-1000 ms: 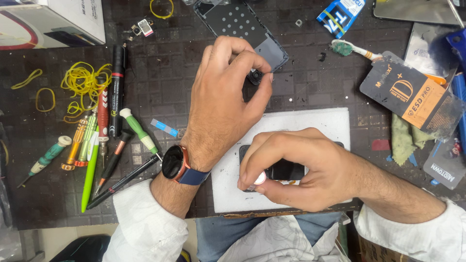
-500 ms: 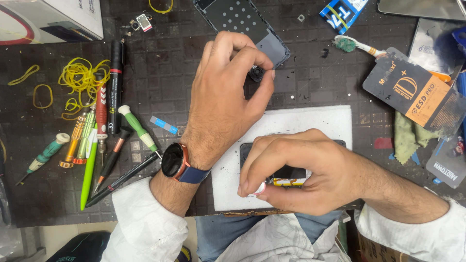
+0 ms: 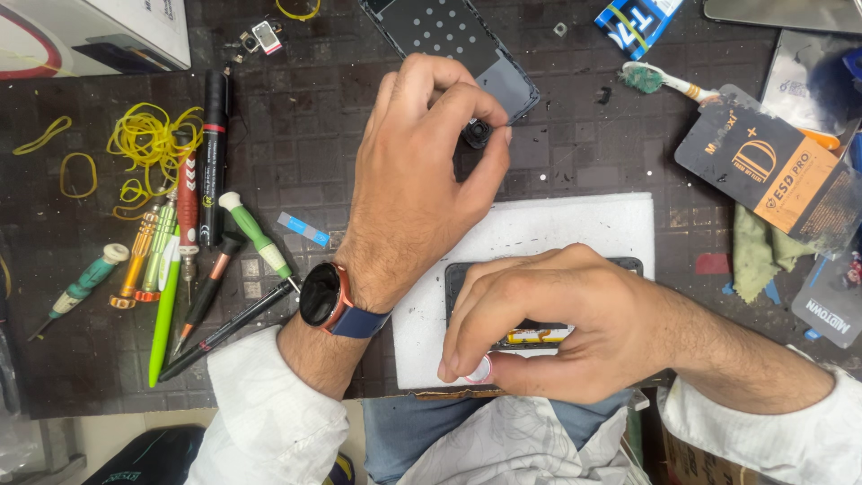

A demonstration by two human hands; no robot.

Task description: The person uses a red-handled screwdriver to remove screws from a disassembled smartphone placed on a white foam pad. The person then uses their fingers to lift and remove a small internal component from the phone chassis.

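Your left hand [image 3: 409,193] is up near the top of the desk [image 3: 593,144]. Its thumb and fingers are pinched tight on a small black round part [image 3: 477,134]. That part sits just at the edge of a dark phone back cover [image 3: 467,40], which lies flat on the desk. You wear a black smartwatch [image 3: 325,296] with a blue strap on that wrist.

Your right hand [image 3: 557,323] is lower down, close to your body. It curls over a black phone [image 3: 539,301] and holds it down on a white foam pad [image 3: 539,233]. The fingers wrap around the phone's near edge. One fingertip [image 3: 479,368] presses at the front rim of the pad.

To the left of your hands lies a row of tools: a green-handled screwdriver [image 3: 256,235], a red screwdriver [image 3: 187,211], a black marker [image 3: 214,157] and a bright green pen [image 3: 164,314]. Yellow rubber bands [image 3: 148,144] are piled beside them.

On the right lie a toothbrush [image 3: 664,83], a black and orange packet [image 3: 772,171] and a green cloth [image 3: 763,251].
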